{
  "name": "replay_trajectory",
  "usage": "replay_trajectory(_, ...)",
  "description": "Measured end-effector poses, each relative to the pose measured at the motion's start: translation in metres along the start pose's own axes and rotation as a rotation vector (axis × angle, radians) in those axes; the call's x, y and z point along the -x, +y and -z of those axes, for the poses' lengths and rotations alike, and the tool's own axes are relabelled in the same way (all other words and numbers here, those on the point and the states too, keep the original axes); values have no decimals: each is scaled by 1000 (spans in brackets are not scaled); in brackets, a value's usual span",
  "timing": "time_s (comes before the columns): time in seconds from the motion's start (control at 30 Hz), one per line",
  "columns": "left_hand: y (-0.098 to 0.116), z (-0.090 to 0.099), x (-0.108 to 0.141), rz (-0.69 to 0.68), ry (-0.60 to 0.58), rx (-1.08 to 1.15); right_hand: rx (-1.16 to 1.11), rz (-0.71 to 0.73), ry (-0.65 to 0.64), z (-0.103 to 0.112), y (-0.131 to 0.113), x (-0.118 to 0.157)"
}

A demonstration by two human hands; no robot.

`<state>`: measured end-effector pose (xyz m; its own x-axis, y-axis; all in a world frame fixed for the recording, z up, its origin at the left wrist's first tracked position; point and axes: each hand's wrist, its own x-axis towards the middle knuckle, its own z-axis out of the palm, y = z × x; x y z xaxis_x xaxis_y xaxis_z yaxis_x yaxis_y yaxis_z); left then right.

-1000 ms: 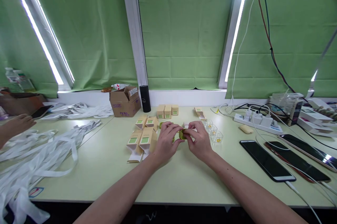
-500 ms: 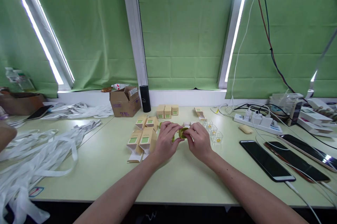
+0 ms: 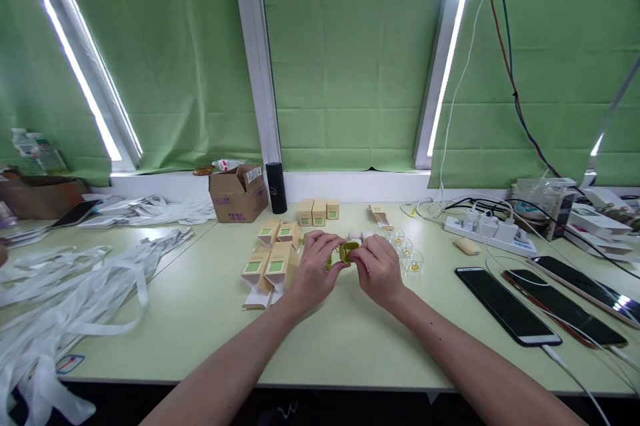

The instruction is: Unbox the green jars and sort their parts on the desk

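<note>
Between my two hands is a small olive-green cup (image 3: 349, 251), its hollow side facing me. My left hand (image 3: 319, 265) grips its left side with bent fingers, while my right hand (image 3: 379, 269) pinches the right side by the rim. Another green piece (image 3: 329, 263) shows partly beside my left fingers. Small white round items (image 3: 355, 237) lie just behind the cup, half hidden. To the right of my right hand stand several clear faceted cups (image 3: 413, 261) with yellow bottoms. Cream cartons with green labels (image 3: 281, 265) stand open to the left of my left hand.
Several cream boxes (image 3: 319, 213) stand farther back, with an opened carton (image 3: 381, 216) right of them. A brown cardboard box (image 3: 239, 194) and black cylinder (image 3: 276, 188) are near the wall. White straps (image 3: 90, 299) cover the left; phones (image 3: 507, 306) and a power strip (image 3: 490, 234) lie right.
The green cup has turned slightly, so more of its hollow shows. My hands have stayed nearly in place. Another person's hand at the left edge has drawn mostly out of view.
</note>
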<state>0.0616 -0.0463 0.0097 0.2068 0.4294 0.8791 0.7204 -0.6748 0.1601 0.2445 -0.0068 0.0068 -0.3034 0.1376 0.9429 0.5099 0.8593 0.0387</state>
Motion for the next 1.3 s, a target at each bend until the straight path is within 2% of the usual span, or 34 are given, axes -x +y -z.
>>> replay_trajectory(0.9, -2, 1, 1, 58, -12, -7, 30, 32, -21, 3, -2, 0)
replay_trajectory(1.13, -7, 6, -3, 192, 3, -32, -6, 23, 37, 4, -5, -1)
replay_trajectory(1.3, -9, 7, -4, 269, 42, -38, -43, -68, 78, 3, 0, -1)
